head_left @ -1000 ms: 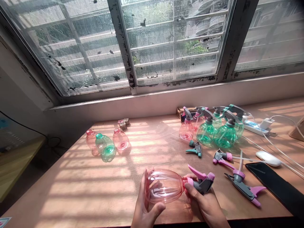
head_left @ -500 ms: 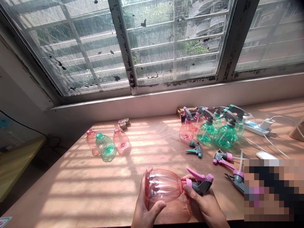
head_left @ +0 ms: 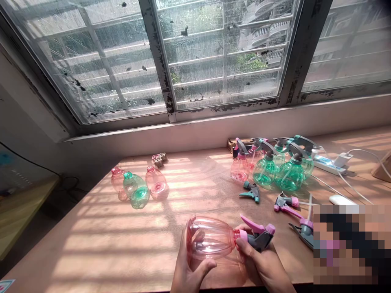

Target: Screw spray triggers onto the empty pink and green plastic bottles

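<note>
I hold a clear pink spray bottle [head_left: 210, 241] on its side above the front edge of the wooden table [head_left: 122, 244]. My left hand [head_left: 190, 266] wraps round the bottle's base, fingers closed on it. My right hand [head_left: 262, 264] grips the pink and grey trigger head [head_left: 258, 235] at the bottle's neck. Three loose trigger heads lie to the right: a teal one [head_left: 252, 191], a pink one [head_left: 285, 202] and another [head_left: 302, 230] partly hidden by a blurred patch.
Three headless bottles [head_left: 137, 187] lie at the left, two pink and one green. Several assembled pink and green spray bottles [head_left: 275, 165] stand at the back right. A power strip [head_left: 328, 163], cables and a white mouse [head_left: 340, 199] sit further right. A window sill runs behind.
The bottle and both hands have barely shifted. The bottle has turned slightly in my grip.
</note>
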Available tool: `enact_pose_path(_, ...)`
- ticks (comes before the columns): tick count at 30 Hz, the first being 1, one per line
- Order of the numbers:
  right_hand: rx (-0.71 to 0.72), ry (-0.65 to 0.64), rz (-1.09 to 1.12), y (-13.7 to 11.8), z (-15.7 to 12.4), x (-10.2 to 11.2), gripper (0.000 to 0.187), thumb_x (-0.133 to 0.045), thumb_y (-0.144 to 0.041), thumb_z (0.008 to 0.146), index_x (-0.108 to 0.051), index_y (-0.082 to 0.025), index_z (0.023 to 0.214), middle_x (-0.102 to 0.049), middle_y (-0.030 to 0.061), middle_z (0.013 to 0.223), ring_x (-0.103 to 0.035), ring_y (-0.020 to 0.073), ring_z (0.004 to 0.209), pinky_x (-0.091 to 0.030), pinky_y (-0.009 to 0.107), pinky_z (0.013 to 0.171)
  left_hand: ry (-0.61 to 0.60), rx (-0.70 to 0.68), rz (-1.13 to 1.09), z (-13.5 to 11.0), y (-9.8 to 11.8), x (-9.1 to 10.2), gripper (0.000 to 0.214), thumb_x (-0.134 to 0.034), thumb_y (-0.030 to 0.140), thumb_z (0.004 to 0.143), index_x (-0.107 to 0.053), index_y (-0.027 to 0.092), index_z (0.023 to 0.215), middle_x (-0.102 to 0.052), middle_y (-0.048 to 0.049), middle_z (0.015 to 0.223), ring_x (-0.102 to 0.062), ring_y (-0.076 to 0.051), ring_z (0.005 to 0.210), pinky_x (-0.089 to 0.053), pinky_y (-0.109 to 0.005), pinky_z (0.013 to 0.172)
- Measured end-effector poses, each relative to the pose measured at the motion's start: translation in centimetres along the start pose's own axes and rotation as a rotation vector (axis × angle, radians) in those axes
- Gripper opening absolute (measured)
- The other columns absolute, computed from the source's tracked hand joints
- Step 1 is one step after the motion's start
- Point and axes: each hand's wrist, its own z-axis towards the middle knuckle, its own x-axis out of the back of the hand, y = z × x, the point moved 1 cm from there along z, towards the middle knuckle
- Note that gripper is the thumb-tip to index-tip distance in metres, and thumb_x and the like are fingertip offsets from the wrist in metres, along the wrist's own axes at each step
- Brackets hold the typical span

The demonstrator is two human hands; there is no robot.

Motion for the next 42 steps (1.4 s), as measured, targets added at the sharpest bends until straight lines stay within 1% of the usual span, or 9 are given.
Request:
enact_pose_path(6,-0.005,-0.067,0.046,-0.4,0.0,0.1,0.042,-0.082,-0.060,0.084,-0.074,-0.023,0.102,-0.065,-0.0022,0.060,-0.058,0.0177,0.056,-0.046,0.030,0.060,0.053,0.052,-0.014,-0.2,0.3,-0.7,0.092,-0.091,0.042,0.077,-0.046,0.046,0.157,-0.039,-0.0003,0.173,-0.047,-0.033,0.153,-0.034,-0.046,0.128)
enact_pose_path(9,-0.005,-0.060,0.014,-0.4,0.0,0.0,0.040,-0.083,-0.060,0.083,-0.075,-0.023,0.098,-0.065,-0.0022,0.060,-0.059,0.0183,0.057,-0.047,0.031,0.062,0.034,0.017,-0.030,-0.1,0.2,-0.4,0.105,-0.095,0.044,0.071,-0.039,0.044,0.161,-0.045,-0.0041,0.170,-0.047,-0.034,0.152,-0.034,-0.046,0.128)
enact_pose_path(15,-0.041,0.026,0.058,-0.3,-0.4,-0.2,0.044,-0.092,-0.055,0.074,-0.077,-0.024,0.101,-0.077,0.0041,0.090,-0.067,0.0228,0.073,-0.052,0.036,0.072,0.008,0.017,-0.013,-0.1,0.4,-0.1,0.092,-0.089,0.057,0.076,-0.049,0.041,0.156,-0.045,-0.0056,0.169,-0.052,-0.038,0.147,-0.040,-0.047,0.125)
enact_pose_path(20,-0.009,0.015,0.066,-1.1,-0.4,-0.6,0.040,-0.087,-0.059,0.080,-0.076,-0.023,0.096,-0.064,-0.0028,0.061,-0.056,0.0176,0.057,-0.045,0.031,0.062,0.077,0.068,0.018,-0.2,0.5,-0.8,0.099,-0.092,0.044,0.075,-0.040,0.046,0.159,-0.042,-0.0031,0.171,-0.055,-0.032,0.146,-0.048,-0.042,0.118)
enact_pose_path(24,-0.021,0.012,0.044,-1.1,-0.4,-0.8,0.044,-0.087,-0.062,0.077,-0.076,-0.023,0.094,-0.063,-0.0028,0.058,-0.057,0.0184,0.055,-0.046,0.032,0.062,0.066,0.051,0.036,-0.2,0.1,-0.6,0.108,-0.094,0.045,0.071,-0.035,0.045,0.162,-0.045,-0.0047,0.170,-0.060,-0.032,0.140,-0.045,-0.044,0.121)
enact_pose_path(28,-0.007,0.138,0.014,-0.8,-0.5,-0.7,0.045,-0.093,-0.058,0.070,-0.077,-0.025,0.095,-0.077,0.0028,0.086,-0.067,0.0222,0.070,-0.052,0.035,0.073,0.020,-0.005,-0.007,0.0,0.0,0.1,0.101,-0.090,0.051,0.075,-0.038,0.042,0.161,-0.041,-0.0054,0.172,-0.054,-0.036,0.146,-0.043,-0.047,0.123)
enact_pose_path(33,-0.013,0.002,0.011,-0.6,-0.4,-0.5,0.043,-0.085,-0.061,0.080,-0.075,-0.024,0.100,-0.063,-0.0039,0.057,-0.058,0.0181,0.056,-0.048,0.032,0.066,-0.014,0.053,0.027,0.1,0.6,-0.1,0.094,-0.090,0.039,0.078,-0.042,0.043,0.159,-0.042,-0.0048,0.172,-0.046,-0.034,0.153,-0.039,-0.044,0.125)
enact_pose_path(38,0.003,0.058,0.030,-1.3,-0.6,-0.9,0.047,-0.084,-0.063,0.080,-0.074,-0.022,0.099,-0.061,-0.0039,0.056,-0.056,0.0179,0.055,-0.044,0.031,0.063,0.027,0.033,0.039,-0.1,0.8,-0.7,0.098,-0.090,0.040,0.078,-0.038,0.045,0.161,-0.040,-0.0007,0.173,-0.041,-0.030,0.157,-0.034,-0.041,0.128)
enact_pose_path(42,0.002,0.059,-0.023,-1.5,-0.8,-1.2,0.045,-0.085,-0.063,0.078,-0.076,-0.024,0.099,-0.062,-0.0047,0.058,-0.057,0.0192,0.058,-0.046,0.034,0.070,0.002,0.020,0.033,0.1,0.7,-0.5,0.111,-0.094,0.044,0.072,-0.033,0.036,0.164,-0.039,-0.0059,0.173,-0.037,-0.034,0.158,-0.033,-0.044,0.129)
